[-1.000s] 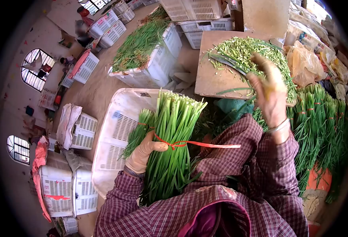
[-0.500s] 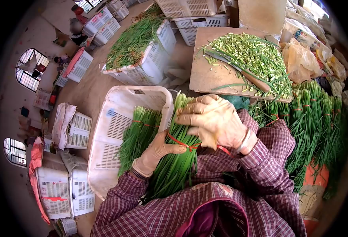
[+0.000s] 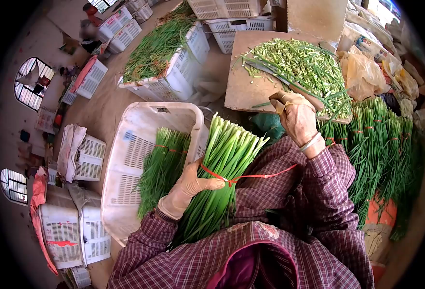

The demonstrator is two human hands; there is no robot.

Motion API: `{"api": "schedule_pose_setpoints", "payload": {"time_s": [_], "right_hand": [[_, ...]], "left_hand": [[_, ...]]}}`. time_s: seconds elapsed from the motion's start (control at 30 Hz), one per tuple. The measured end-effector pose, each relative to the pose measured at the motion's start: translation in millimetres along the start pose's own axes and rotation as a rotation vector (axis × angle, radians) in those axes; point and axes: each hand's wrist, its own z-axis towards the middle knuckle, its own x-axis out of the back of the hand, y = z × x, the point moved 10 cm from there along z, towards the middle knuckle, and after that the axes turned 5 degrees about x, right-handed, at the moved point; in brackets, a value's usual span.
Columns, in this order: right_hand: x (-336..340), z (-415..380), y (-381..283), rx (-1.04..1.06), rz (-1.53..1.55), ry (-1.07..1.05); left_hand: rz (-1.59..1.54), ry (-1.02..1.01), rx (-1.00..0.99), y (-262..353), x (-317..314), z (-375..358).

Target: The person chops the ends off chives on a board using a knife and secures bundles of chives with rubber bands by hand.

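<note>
My left hand (image 3: 186, 190) grips a bundle of long green stalks (image 3: 224, 154), its thumb beside the knot of a red tie (image 3: 270, 176) wound round them. The bundle's pale cut ends fan out at the top, and a loose end of the tie stretches right. My right hand (image 3: 296, 115) is over the near edge of the wooden board (image 3: 241, 79), fingers curled together beside the knife's wooden handle (image 3: 313, 100); what they hold, if anything, is hidden. Both hands wear pale gloves or finger coverings. Chopped stalk pieces (image 3: 304, 60) lie heaped on the board.
A white basket (image 3: 113, 192) at left holds tied bundles (image 3: 164, 159). Behind it, a white crate (image 3: 181, 72) is heaped with loose greens. More tied bundles (image 3: 381, 144) stand at right, below plastic bags (image 3: 364, 77). Stacked crates and a person (image 3: 89, 33) are farther back.
My right hand has moved up and right, off the bundle's top to the board's edge. The bundle's cut ends now show, spread wider. My left hand keeps its grip.
</note>
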Motion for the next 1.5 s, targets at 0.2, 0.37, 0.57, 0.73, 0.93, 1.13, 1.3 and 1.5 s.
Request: {"api": "schedule_pose_setpoints", "payload": {"time_s": [0.2, 0.37, 0.57, 0.73, 0.93, 1.13, 1.3, 1.5], "right_hand": [[49.3, -14.6, -95.3, 0.287, 0.569, 0.031], [38.1, -24.7, -102.8, 0.290, 0.603, 0.030], [39.3, -32.3, -98.3, 0.178, 0.594, -0.003], [51.2, -27.4, -106.6, 0.259, 0.598, -0.003], [36.7, -29.2, -104.9, 0.201, 0.629, 0.074], [41.2, -31.0, -112.7, 0.392, 0.560, 0.239], [79.1, -14.2, -64.1, 0.035, 0.530, 0.486], [172.9, -11.0, 76.5, -0.127, -0.028, 0.760]], "left_hand": [[-0.007, -0.009, -0.033, 4.5, -3.7, 4.4], [0.003, -0.022, -0.051, -2.5, 1.0, 5.4], [0.019, 0.001, -0.102, 2.6, -0.7, 2.6], [0.074, 0.013, -0.104, 11.6, -8.5, -3.9], [0.047, 0.014, -0.077, 13.4, -10.9, -7.6], [-0.016, 0.005, -0.092, 17.7, -12.2, -5.9], [0.068, 0.026, 0.004, -5.5, -1.9, -1.8], [-0.031, 0.011, 0.018, -11.6, 16.6, -5.9]]}}
